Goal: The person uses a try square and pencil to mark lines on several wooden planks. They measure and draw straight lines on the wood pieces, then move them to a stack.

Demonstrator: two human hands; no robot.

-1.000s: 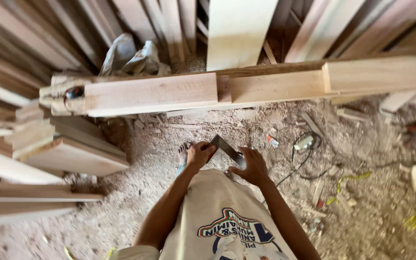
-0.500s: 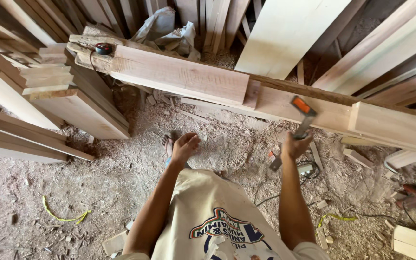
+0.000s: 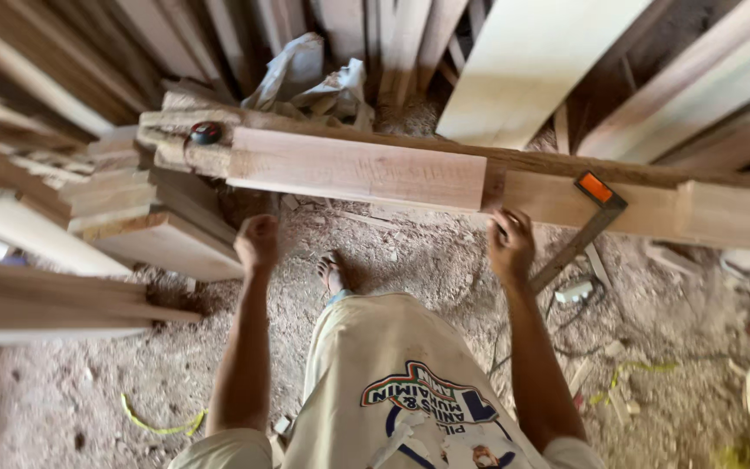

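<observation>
right hand (image 3: 510, 246) fingers pinching try square (image 3: 585, 227), blade slanting down-left; left hand (image 3: 257, 243) fisted, empty.

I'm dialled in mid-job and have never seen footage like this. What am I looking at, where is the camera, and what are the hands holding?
The picture comes from a camera worn on a person's head, looking down their front at a sawdust-covered floor. No machine is involved, only two bare hands. A long wooden beam lies crosswise in front of them, with planks leaning behind it and cut boards stacked to the left. The right hand grips the blade of a metal try square, whose orange-marked corner sits against the beam. The left hand is closed in a loose fist just below the beam, holding nothing that shows. A bare foot stands between the arms.
</observation>
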